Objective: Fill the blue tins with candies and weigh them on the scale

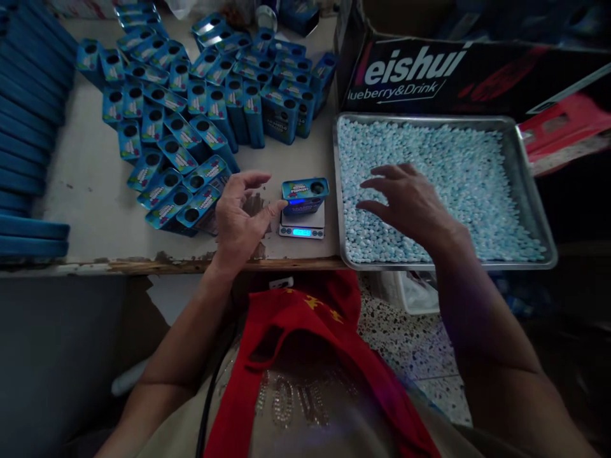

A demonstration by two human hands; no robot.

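Note:
A blue candy tin point(304, 196) with a round hole in its top stands on a small digital scale point(301, 231) whose display glows blue. My left hand point(242, 213) is just left of the scale, fingers apart and curved, with the thumb tip close to the tin; I cannot tell whether it touches. Over the metal tray point(340, 191) of pale blue and white candies point(443, 184), my right hand point(405, 197) hovers with fingers spread and nothing visible in them. Left of my left hand stand many similar blue tins point(174, 152), upright in a loose group.
Stacked blue tins or packs point(28, 127) line the far left. A black cardboard box point(458, 76) with white lettering stands behind the tray, and a red plastic object point(563, 127) lies at its right. The table's worn front edge point(167, 267) runs before me.

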